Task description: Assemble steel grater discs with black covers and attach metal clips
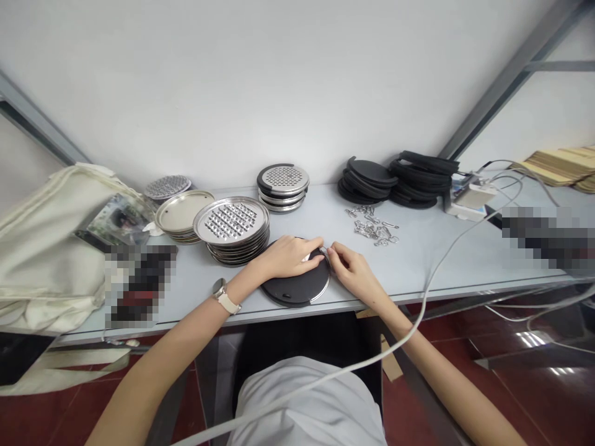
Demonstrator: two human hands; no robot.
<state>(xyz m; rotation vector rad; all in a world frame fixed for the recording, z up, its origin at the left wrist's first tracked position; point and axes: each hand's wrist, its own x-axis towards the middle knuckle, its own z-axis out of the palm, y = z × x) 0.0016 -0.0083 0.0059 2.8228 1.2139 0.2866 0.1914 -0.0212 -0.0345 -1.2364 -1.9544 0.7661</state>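
Note:
A round black grater cover lies at the table's front edge, with a shiny metal rim showing along its right side. My left hand rests over its upper part, fingers bent and thumb and index finger closed toward the rim. Something small and white shows beneath those fingers. At the right of the rim, my right hand has thumb and index finger pinched together. A tiny glint lies by their tips, too small to name. Small metal clips are scattered behind my right hand.
Round metal graters stand stacked left of my hands, beside pale metal discs. More graters and black covers stand along the wall. A cloth bag sits left. A white cable crosses before my right arm.

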